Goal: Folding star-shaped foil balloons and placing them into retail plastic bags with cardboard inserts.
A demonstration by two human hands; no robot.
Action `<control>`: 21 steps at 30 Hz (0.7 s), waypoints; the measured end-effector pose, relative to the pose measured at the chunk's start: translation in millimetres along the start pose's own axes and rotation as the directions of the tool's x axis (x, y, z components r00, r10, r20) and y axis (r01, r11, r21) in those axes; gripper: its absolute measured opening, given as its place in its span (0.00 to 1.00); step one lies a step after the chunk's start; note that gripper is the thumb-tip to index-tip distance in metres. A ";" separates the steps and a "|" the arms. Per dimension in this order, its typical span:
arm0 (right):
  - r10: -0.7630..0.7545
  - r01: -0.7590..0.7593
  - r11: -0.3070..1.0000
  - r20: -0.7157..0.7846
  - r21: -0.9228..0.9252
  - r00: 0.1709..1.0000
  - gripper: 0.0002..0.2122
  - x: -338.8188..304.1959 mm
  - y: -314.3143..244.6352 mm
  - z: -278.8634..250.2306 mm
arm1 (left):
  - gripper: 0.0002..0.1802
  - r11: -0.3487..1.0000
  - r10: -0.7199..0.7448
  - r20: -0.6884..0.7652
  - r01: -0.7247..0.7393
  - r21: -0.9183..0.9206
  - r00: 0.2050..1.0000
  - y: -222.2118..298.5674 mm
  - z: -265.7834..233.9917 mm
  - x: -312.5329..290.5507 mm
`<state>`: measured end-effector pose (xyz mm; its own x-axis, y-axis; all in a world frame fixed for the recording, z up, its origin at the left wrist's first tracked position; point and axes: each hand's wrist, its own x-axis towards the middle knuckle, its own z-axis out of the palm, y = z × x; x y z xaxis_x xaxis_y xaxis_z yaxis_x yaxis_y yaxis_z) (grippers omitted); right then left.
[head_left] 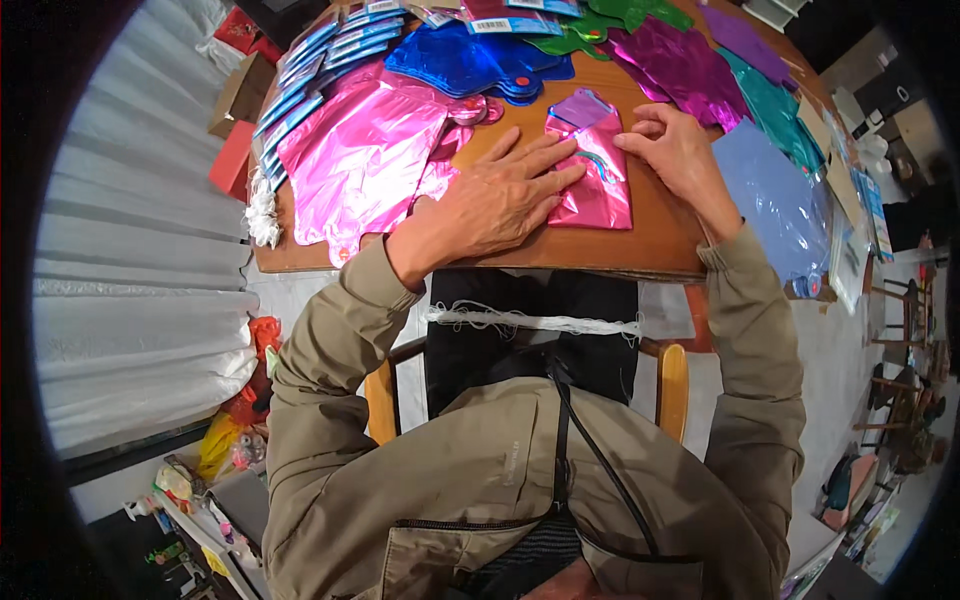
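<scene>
A folded pink foil balloon (610, 205) lies on the brown table, with purple foil (585, 107) showing at its far end and a small rainbow-coloured print on its face. My left hand (505, 195) rests flat over its left part, fingers spread. Close by the right edge is my right hand (675, 150), its fingers curled in and the thumb tip at the foil. Whether anything sits between that thumb and fingers is too small to see. Flat pink foil balloons (350, 150) are piled to the left of my left hand.
Blue (460, 62), green (635, 10), magenta (680, 70), teal (770, 105) and light blue foil balloons (770, 190) lie around the table. Flat packets (320, 65) are stacked at the far left. A white string bundle (530, 321) lies across my lap.
</scene>
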<state>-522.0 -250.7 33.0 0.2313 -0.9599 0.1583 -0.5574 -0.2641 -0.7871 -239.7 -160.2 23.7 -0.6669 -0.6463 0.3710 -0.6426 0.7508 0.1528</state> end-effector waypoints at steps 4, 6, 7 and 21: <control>0.106 -0.102 0.994 0.203 -0.030 0.973 0.20 33.2 -5.4 0.5 | 0.25 1.000 -0.012 0.008 0.012 0.001 1.000 0.2 -3.9 -0.5; 0.112 -0.094 0.992 0.257 -0.082 0.960 0.18 43.0 1.4 -0.3 | 0.25 1.000 -0.017 0.008 0.017 -0.004 1.000 0.7 -3.9 0.1; 0.107 -0.089 0.993 0.272 -0.078 0.956 0.17 45.8 0.7 -0.4 | 0.25 1.000 -0.025 0.008 0.025 -0.008 1.000 0.8 -3.6 -0.8; -0.006 -0.046 0.992 0.394 0.121 0.919 0.12 43.8 -15.6 6.9 | 0.19 1.000 0.013 -0.166 -0.010 0.021 0.986 -2.2 4.2 1.8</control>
<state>-497.7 -288.0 48.1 0.5302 -0.8436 -0.0849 -0.4666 -0.2067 -0.8600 -241.0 -163.5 20.2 -0.6037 -0.6045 0.5197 -0.6437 0.7542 0.1297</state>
